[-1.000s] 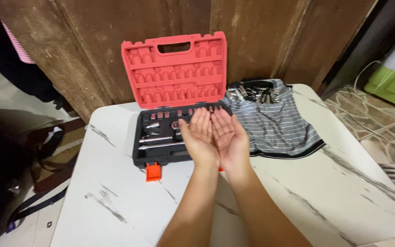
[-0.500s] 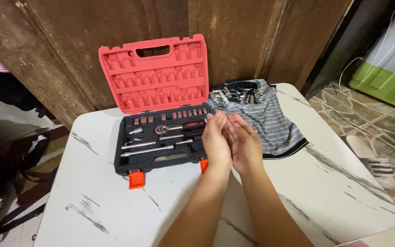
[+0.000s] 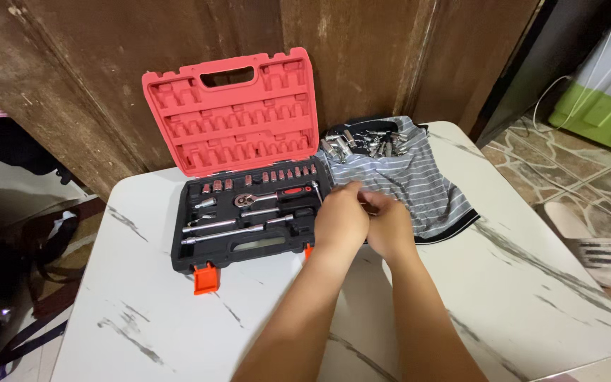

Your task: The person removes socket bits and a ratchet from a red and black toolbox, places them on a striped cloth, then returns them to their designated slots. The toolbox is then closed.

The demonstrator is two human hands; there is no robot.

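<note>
Spanning most of the view, the white marble-patterned table [image 3: 178,297] carries everything — and compared with a second ago the view has slid a little, so the table sits more to the left and the tiled floor on the right shows more. Behind it stands a dark wooden wall [image 3: 390,56]. On the table the tool case [image 3: 249,212] lies open, its red lid [image 3: 231,113] propped up against the wall and its black tray holding a ratchet [image 3: 274,196], long extension bars [image 3: 224,230] and a row of small sockets [image 3: 277,175]; the orange latch [image 3: 205,278] hangs over the near edge. Just beside the case on the right lies a grey striped cloth [image 3: 419,187] with a heap of loose metal sockets [image 3: 362,143] at its far end. The real change is in the hands: a second ago they were held open, palms up and side by side; half a second ago they were turning inward; now the left hand [image 3: 342,218] and right hand [image 3: 390,225] are pressed together, knuckles up, fingers closed over one another above the seam between case and cloth. Whether they hold anything inside I cannot tell — nothing shows between them. The palms-up display looks finished, and no tool has been lifted out of the case.
</note>
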